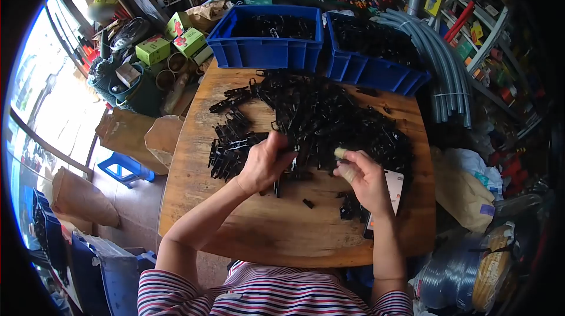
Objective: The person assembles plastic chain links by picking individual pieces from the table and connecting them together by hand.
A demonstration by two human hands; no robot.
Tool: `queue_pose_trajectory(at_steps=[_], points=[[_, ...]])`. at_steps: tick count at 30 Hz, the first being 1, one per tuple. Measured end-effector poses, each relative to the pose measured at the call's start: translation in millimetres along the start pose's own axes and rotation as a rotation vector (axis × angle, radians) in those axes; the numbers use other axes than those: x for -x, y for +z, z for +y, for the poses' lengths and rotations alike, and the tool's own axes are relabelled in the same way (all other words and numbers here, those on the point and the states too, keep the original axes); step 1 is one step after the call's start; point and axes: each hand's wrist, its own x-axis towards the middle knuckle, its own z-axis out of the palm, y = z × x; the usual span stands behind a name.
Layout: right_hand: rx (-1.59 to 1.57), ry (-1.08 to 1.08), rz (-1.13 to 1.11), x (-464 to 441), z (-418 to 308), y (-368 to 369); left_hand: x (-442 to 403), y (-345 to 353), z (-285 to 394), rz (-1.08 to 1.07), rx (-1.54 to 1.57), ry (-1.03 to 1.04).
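Observation:
My left hand (262, 162) is closed, its thumb and fingers pinching a black plastic clip-like part (277, 188) that is mostly hidden. To its right, my right hand (367, 182) has thumb and index finger curled toward each other, with pale yellowish covers on the fingertips. Whatever sits between them is too dark and small to make out. Beyond both hands spreads a large heap of black plastic parts (318, 110). Left of the heap, similar parts lie in a rougher row (228, 154). One small black piece (308, 203) lies alone on the wooden table (253, 222).
A phone (393, 189) with a lit screen lies beside my right wrist. Two blue crates (265, 56) (376, 75) of black parts stand at the table's far edge. Cardboard boxes (132, 139) and a blue stool (125, 168) are at left, grey pipes (450, 92) at right.

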Motion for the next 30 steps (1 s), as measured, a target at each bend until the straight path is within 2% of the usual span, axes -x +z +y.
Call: queue_pose_trajectory(at_steps=[1,4,5,8,11,15,21,23,26,30], points=[[0.032,0.052,0.001,1,-4,4,2,-5,0,0.036,0.042,0.08],[0.032,-0.036,0.064,3,-23,28,10,1,11,0.195,0.104,0.309],[0.025,-0.064,0.049,3,-30,34,14,3,15,0.183,0.183,0.282],[0.087,-0.194,0.016,5,-29,43,16,0,9,0.106,-0.05,0.407],[0.129,-0.136,0.048,11,-30,49,21,6,6,0.116,0.006,0.306],[0.256,-0.24,0.075,12,-22,51,27,11,10,0.077,0.061,0.239],[0.186,-0.258,0.058,15,-12,57,30,10,11,0.034,-0.143,0.355],[0.2,-0.264,0.051,15,-11,57,30,10,12,0.026,-0.167,0.345],[0.185,-0.15,0.017,17,-18,51,30,9,11,0.014,-0.192,0.333],[0.261,-0.197,-0.052,16,-18,51,30,11,8,0.019,-0.2,0.337]])
